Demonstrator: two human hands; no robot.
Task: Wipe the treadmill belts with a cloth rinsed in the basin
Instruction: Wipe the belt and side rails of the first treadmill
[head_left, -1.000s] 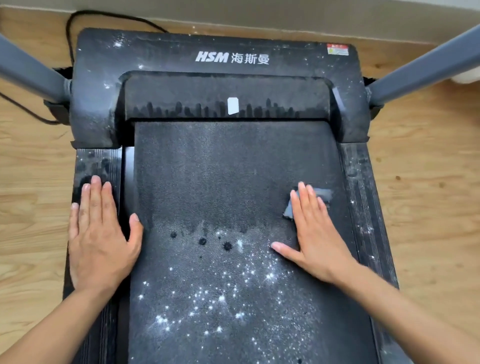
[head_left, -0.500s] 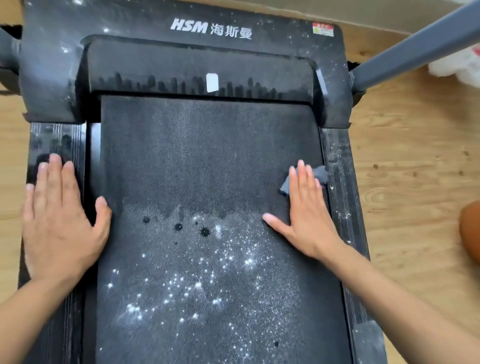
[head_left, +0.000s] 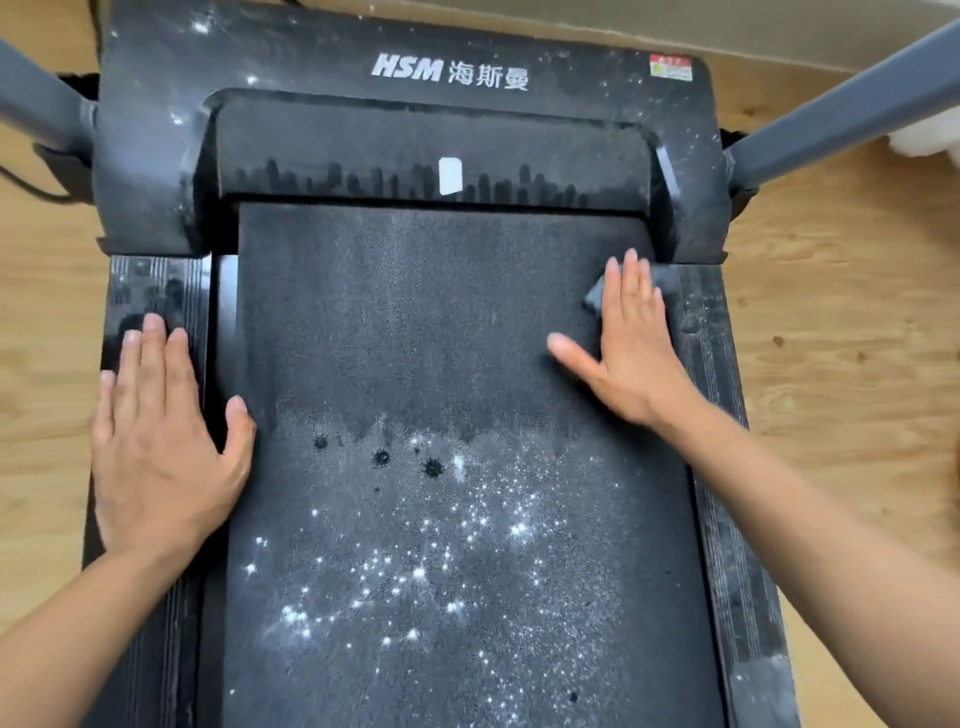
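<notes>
The black treadmill belt (head_left: 415, 322) runs down the middle of the view, dark and wet in its upper half and dotted with shining drops lower down. My right hand (head_left: 631, 343) lies flat with straight fingers on a small grey cloth (head_left: 595, 296), pressing it on the belt's upper right, close to the motor cover. Only the cloth's edges show around my fingers. My left hand (head_left: 161, 447) rests flat and open on the left side rail (head_left: 150, 291), thumb reaching onto the belt.
The motor cover (head_left: 447, 73) with white lettering closes the belt's far end. Grey uprights (head_left: 831, 109) slant away on both sides. The right side rail (head_left: 711, 374) borders a wooden floor (head_left: 841, 338). A black cable (head_left: 31, 187) lies at far left.
My right hand has slid the cloth up the belt's right side toward the motor cover. My left hand has stayed on the left rail.
</notes>
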